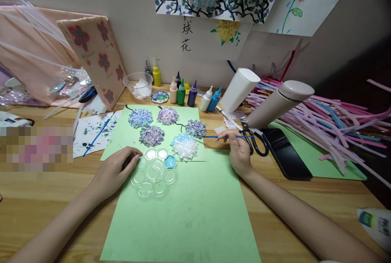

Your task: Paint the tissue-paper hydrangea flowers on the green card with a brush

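My right hand [240, 155] pinches a thin blue paintbrush [249, 136], its tip pointing left beside the fluffy flowers. Nearest that tip are a white paper flower [185, 149] with light blue on its upper left and a dark purple-grey flower [196, 128]. My left hand [120, 167] is closed, thumb and finger at the upper left rim of a clear plastic paint palette [155, 169]. One palette well holds light blue paint [170, 161]. Blue [140, 118], lilac [168, 115] and purple [152, 135] flowers lie on green paper [183, 222].
Paint bottles [181, 93] stand along the wall beside a clear bowl [138, 86] with white tissue. Black scissors [259, 143], a phone [287, 153] and a tumbler [279, 102] are at right, before pink pipe cleaners [330, 132]. Another brush [97, 134] lies on stained paper at left.
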